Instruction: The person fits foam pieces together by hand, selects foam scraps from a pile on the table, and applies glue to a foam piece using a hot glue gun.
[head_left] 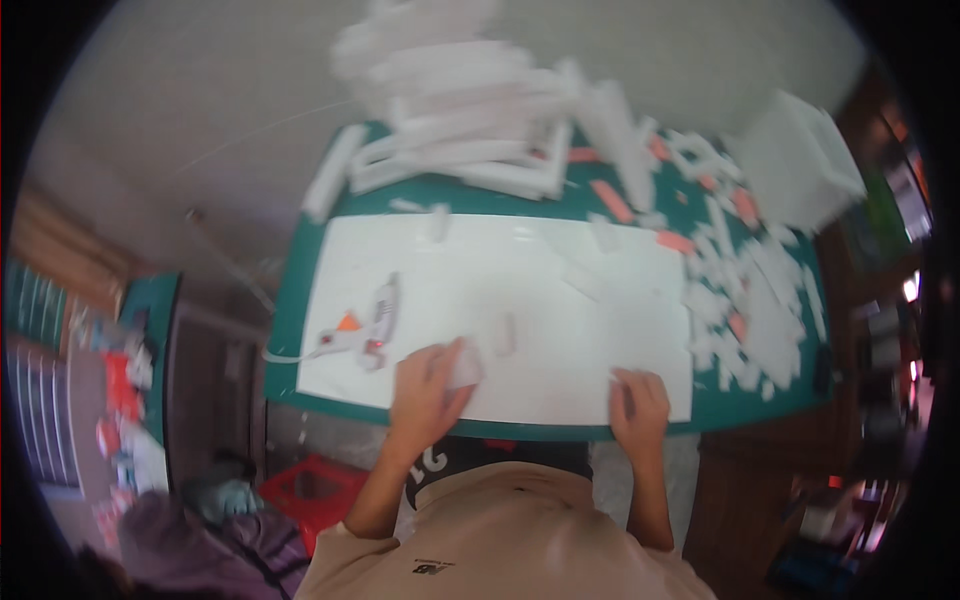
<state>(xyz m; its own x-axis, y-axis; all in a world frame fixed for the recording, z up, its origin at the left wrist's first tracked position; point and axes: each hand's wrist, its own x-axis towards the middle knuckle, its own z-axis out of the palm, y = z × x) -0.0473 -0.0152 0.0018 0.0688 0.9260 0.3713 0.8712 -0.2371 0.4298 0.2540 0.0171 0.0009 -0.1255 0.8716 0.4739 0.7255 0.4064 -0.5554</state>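
Observation:
My left hand point(426, 392) is at the near edge of the white board point(590, 345), its fingers closed round a small white foam piece point(467, 366). Just beyond it lies another small white block point(506, 334). My right hand point(640, 408) rests over the board's near right corner, fingers loosely curled and thumb apart, with nothing visible in it. Left of centre, a white hot glue gun point(385, 315) with an orange part lies on the board, and its cord runs off to the left. The picture is slightly blurred.
Beneath the board is a green table point(285, 330). A tall heap of white foam pieces point(460, 95) stands at the far side. Loose white scraps point(745, 310) and orange strips point(612, 200) cover the right. A white box point(800, 165) stands far right; a red basket point(312, 492) sits below left.

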